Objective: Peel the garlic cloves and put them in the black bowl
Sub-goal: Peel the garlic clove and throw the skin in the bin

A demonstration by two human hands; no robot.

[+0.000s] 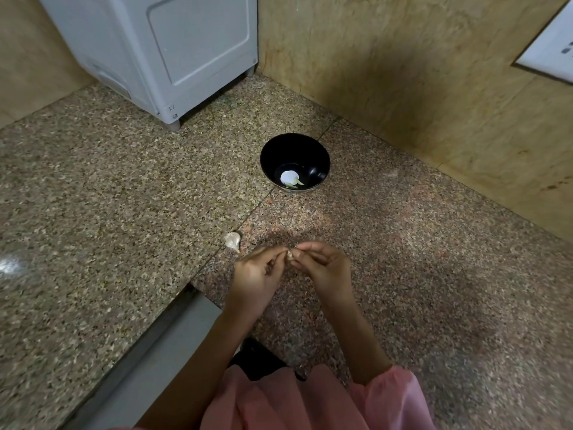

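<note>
A black bowl stands on the speckled stone floor ahead of me, with a white peeled garlic clove lying at its bottom. My left hand and my right hand meet just above the floor, and both pinch one small garlic clove between their fingertips. The clove is mostly hidden by my fingers. An unpeeled piece of garlic lies on the floor just left of my hands.
A grey appliance stands at the back left. A tan stone wall runs along the right, close behind the bowl. A grey threshold strip crosses the floor at lower left. My pink sleeves fill the bottom.
</note>
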